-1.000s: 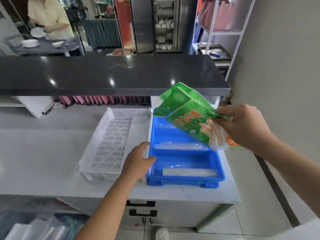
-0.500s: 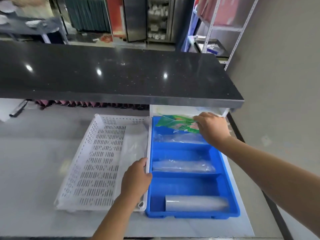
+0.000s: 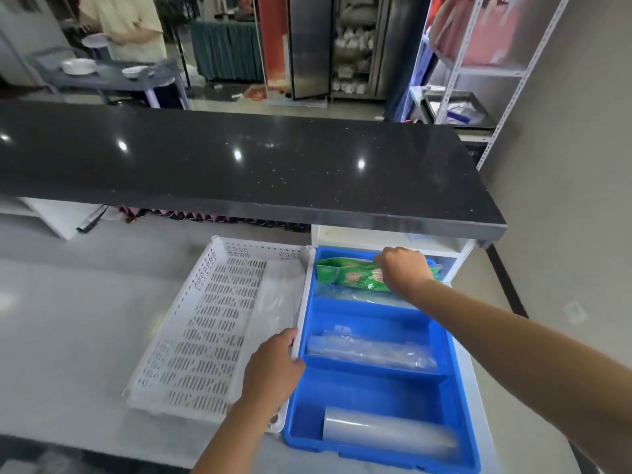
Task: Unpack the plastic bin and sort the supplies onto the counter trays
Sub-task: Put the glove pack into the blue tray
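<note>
Green printed plastic glove packet (image 3: 349,273) lies in the far compartment of the blue divided plastic tray (image 3: 444,340) on the pale bench (image 3: 68,319). Right hand (image 3: 402,270) rests on it, fingers curled onto the packet. Left hand (image 3: 273,369) grips the white perforated plastic basket (image 3: 205,330) by its rim, just beside the tray.

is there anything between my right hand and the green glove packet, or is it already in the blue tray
Nothing visible stands between them: the right hand rests on the green packet, which already lies in the far compartment of the blue tray, on top of a clear plastic bag.
</note>
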`<state>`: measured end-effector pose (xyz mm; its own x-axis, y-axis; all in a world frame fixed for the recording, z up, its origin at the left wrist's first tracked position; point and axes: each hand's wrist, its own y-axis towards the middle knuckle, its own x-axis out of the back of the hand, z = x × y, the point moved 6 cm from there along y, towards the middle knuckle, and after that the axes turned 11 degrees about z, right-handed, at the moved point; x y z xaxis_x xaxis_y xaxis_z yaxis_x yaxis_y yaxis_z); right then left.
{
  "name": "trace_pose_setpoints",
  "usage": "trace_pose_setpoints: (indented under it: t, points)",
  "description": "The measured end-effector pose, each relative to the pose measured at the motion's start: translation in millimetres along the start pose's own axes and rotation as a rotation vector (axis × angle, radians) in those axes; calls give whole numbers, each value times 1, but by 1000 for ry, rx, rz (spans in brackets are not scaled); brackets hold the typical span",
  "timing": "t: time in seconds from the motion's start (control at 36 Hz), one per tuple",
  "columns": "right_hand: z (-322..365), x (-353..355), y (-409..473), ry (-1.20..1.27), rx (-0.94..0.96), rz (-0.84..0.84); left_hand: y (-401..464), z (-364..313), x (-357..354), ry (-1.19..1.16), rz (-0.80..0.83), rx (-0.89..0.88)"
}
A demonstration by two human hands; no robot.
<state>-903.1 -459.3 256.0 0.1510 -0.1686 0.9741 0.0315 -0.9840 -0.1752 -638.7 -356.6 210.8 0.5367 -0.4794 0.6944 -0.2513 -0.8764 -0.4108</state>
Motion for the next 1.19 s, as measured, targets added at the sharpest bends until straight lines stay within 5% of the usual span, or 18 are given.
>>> trace_pose_setpoints:
  t: [0.25,0.44,0.72,1.19]
  points:
    - [-13,6,16,186,42,176,-3,-9,-2,82,-46,72]
    - [-8,-17,14,195,-80,76,-5,-11,-5,61,-67,120]
    - [4,-77,-3,278,12,38,-5,-7,-12,38,-104,191]
    - [50,-15,-73,703,245,118,-6,7,-15,-95,-49,210]
